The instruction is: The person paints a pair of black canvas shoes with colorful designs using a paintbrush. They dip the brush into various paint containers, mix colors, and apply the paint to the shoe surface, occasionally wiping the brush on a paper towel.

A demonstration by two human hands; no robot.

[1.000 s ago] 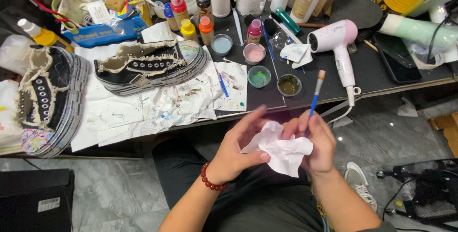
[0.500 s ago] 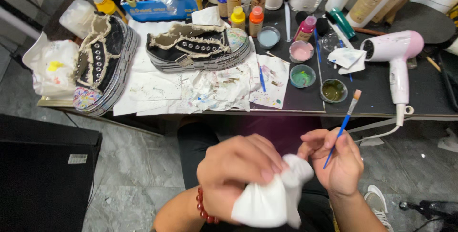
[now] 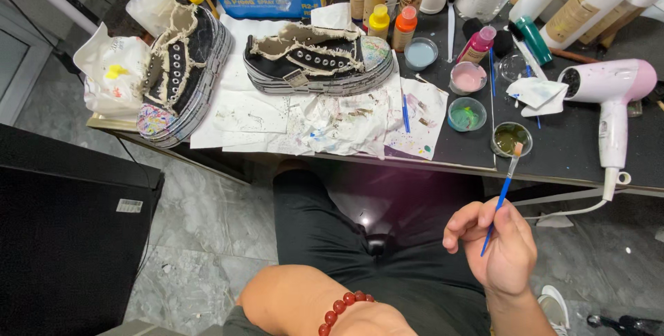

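From the head view, the right hand (image 3: 499, 247) is curled narrowly around a thin blue-handled paintbrush (image 3: 503, 189), bristles up, held over the lap just before the edge of the black worktable (image 3: 574, 153). The left hand is out of frame; only its forearm with a red bead bracelet (image 3: 344, 307) shows, so its grip cannot be told. A frayed black canvas sneaker (image 3: 318, 66) lies on paint-smeared white paper (image 3: 332, 122).

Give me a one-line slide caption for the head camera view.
Right hand holds a blue paintbrush below a paint-spattered table with two black sneakers and small paint cups.
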